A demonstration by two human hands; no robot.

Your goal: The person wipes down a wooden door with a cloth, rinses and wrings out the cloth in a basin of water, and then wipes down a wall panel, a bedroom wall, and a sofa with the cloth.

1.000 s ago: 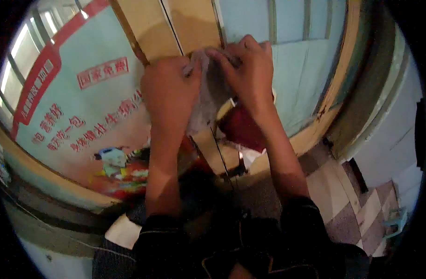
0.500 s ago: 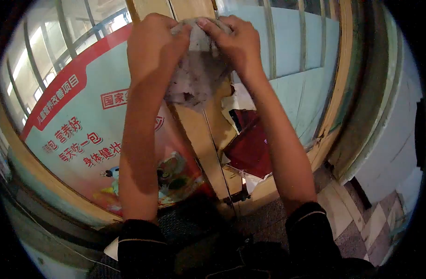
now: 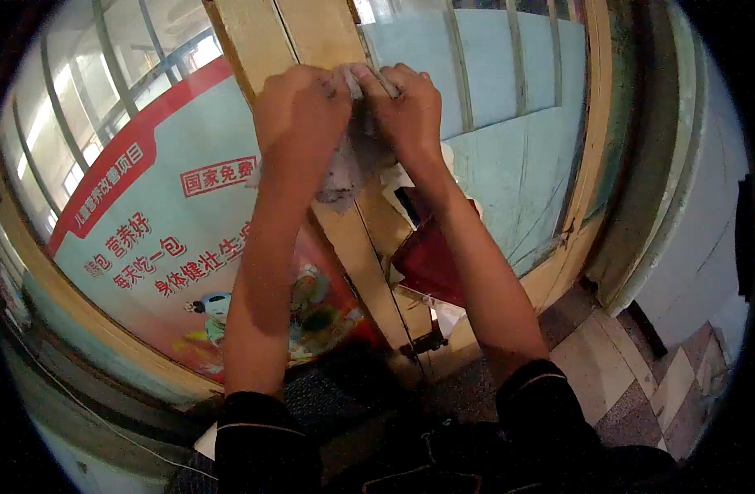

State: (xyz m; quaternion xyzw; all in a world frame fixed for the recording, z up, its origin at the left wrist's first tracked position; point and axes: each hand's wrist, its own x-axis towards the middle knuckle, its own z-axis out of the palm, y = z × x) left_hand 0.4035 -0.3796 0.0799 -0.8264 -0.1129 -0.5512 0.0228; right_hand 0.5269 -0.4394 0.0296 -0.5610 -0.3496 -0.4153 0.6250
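I've got both hands raised in front of the pale wooden door frame (image 3: 311,33), and between them a crumpled grey-white cloth, stained and ragged (image 3: 348,165). My left hand (image 3: 299,103) is clenched on the cloth's top edge at its left corner, knuckles toward the camera. My right hand (image 3: 406,107) pinches the same top edge just beside it, fingertips (image 3: 362,76) curled down over the fabric. The two hands nearly touch at the top, and the cloth hangs below them, bunched between the wrists, its lower hem ending beside my left forearm. It hangs right over the vertical seam where the two door leaves meet.

Left of the frame, a big light-blue poster with a red curved band (image 3: 163,206) fills the glass. I can read red Chinese characters on it: a boxed label "国家免费", and lower lines that look like "营养好", "每天吃一包" and "身体健壮"; the white writing along the red band is too small for me to be sure of. At the poster's foot there are bright cartoon figures (image 3: 303,309).

To the right, a pale blue glass panel with thin bars (image 3: 509,107). Below my right wrist, a dark red sheet with torn white paper at its edges (image 3: 431,259) sticks to the door. Bottom right, chequered floor tiles (image 3: 641,387). My dark sleeves (image 3: 262,440) close the lower edge of the view.
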